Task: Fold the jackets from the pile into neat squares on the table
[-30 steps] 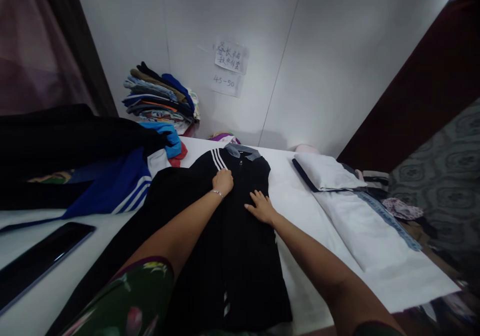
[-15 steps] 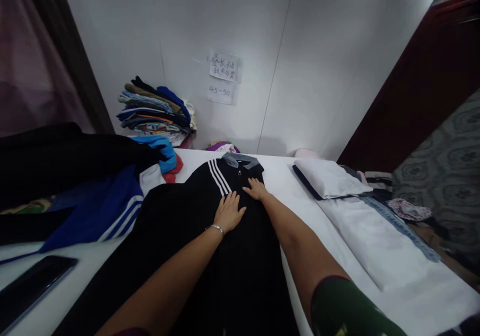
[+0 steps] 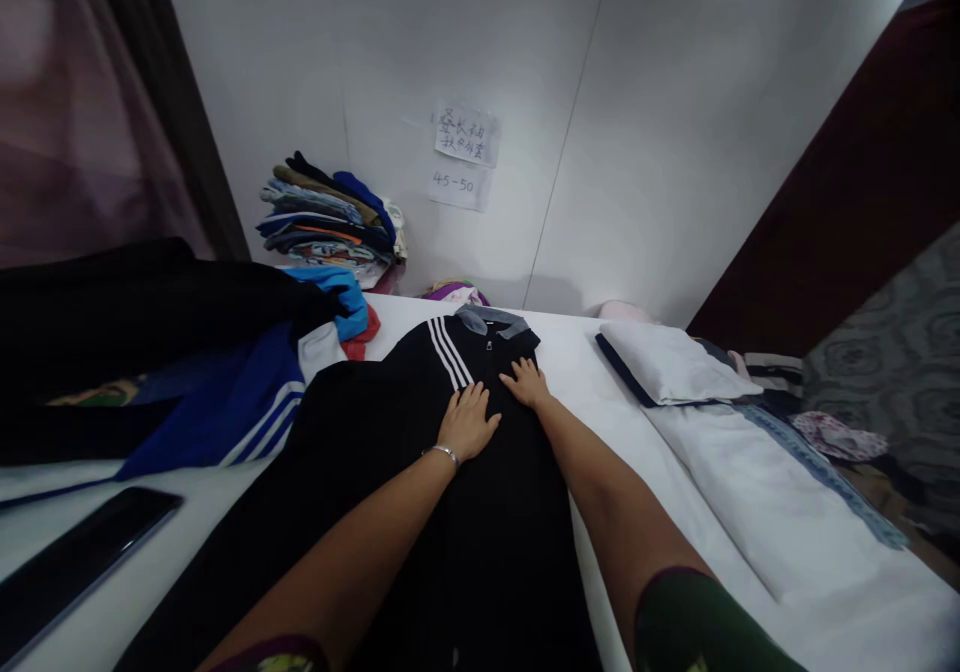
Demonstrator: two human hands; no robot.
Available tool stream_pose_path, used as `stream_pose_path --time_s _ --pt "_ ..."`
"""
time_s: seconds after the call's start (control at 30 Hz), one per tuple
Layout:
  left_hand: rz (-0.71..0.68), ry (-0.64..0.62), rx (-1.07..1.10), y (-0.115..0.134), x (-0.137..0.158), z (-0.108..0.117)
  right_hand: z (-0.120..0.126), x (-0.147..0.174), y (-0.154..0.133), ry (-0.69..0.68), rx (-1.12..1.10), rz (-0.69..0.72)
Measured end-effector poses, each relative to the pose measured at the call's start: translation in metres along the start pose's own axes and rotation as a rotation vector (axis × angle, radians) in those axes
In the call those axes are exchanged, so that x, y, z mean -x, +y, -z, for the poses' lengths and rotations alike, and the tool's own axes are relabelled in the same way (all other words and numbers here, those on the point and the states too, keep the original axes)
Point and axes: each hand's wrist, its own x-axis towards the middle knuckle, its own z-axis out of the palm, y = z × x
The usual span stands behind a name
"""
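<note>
A black zip-up jacket [image 3: 390,432] with a grey collar and three white stripes lies spread on the white table, collar toward the wall. On its chest, just below the stripes, my left hand [image 3: 469,420] rests flat with the fingers stretched out. My right hand [image 3: 526,384] lies on the jacket near its right edge, below the collar, fingers apart. Neither hand grips the cloth. The sleeve on the striped side spreads to the left; the other sleeve cannot be made out.
A heap of clothes, with a blue striped garment [image 3: 225,412] in it, lies left. Nearer is a black phone [image 3: 82,562]. A folded stack of clothes [image 3: 330,217] stands by the wall. A folded white cloth [image 3: 675,364] lies right. Two handwritten papers [image 3: 465,157] hang on the wall.
The whole view has shifted slightly, so things appear a little further right. Both hands stay flat on the jacket in nearly the same places.
</note>
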Motion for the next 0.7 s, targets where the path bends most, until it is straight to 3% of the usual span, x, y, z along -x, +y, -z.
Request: stream_pose_path --time_s 0.2,0.33,0.43,0.57,0.7 --pt "0.022 -0.038 0.051 0.003 0.003 0.004 0.010 0.046 0.017 0.077 -0.164 -0.031" --pt "0.024 -0.081 0.088 0.002 0.002 0.010 0.006 0.111 0.027 0.123 -0.318 -0.025" --pt "0.043 -0.136 0.121 0.001 -0.003 0.017 0.003 0.166 0.031 0.155 -0.662 -0.060" --pt "0.084 -0.151 0.131 0.001 -0.002 0.032 0.008 0.232 0.032 0.075 -1.089 -0.232" --pt "0.082 -0.076 0.084 -0.007 0.017 0.060 0.016 0.281 0.034 -0.058 -1.271 -0.359"
